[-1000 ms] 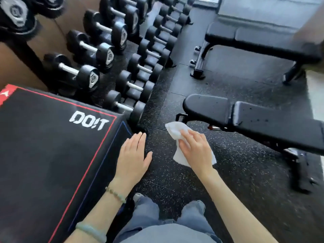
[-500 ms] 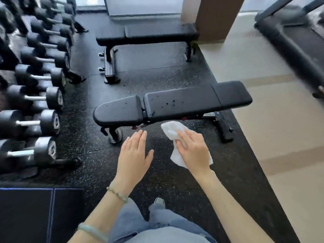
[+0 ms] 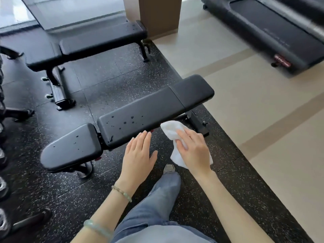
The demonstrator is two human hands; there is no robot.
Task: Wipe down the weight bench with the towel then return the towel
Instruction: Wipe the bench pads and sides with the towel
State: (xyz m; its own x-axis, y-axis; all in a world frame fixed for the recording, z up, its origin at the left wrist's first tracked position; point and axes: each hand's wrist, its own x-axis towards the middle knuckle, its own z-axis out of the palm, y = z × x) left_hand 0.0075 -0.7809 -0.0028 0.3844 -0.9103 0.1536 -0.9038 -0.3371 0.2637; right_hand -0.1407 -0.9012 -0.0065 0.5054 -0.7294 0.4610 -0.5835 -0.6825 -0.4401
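A black weight bench [image 3: 140, 111], spotted with dark drops, crosses mid-frame. At its near edge the left hand [image 3: 138, 153] is flat, fingers straight and together. Right of it, the right hand [image 3: 194, 149] grips a white towel [image 3: 171, 128], just beside the bench edge.

Gym: padded benches [image 3: 140, 109], speckled rubber flooring [image 3: 105, 79], treadmill [image 3: 273, 32], dumbbells [image 3: 3, 188] at left edge

Black speckled rubber floor [image 3: 105, 88] carries nr weight bench [image 3: 140, 111], dark wet spots on its pads, & 2nd bench [image 3: 98, 41] behind; treadmill [image 3: 271, 32] on tan floor [image 3: 263, 120].
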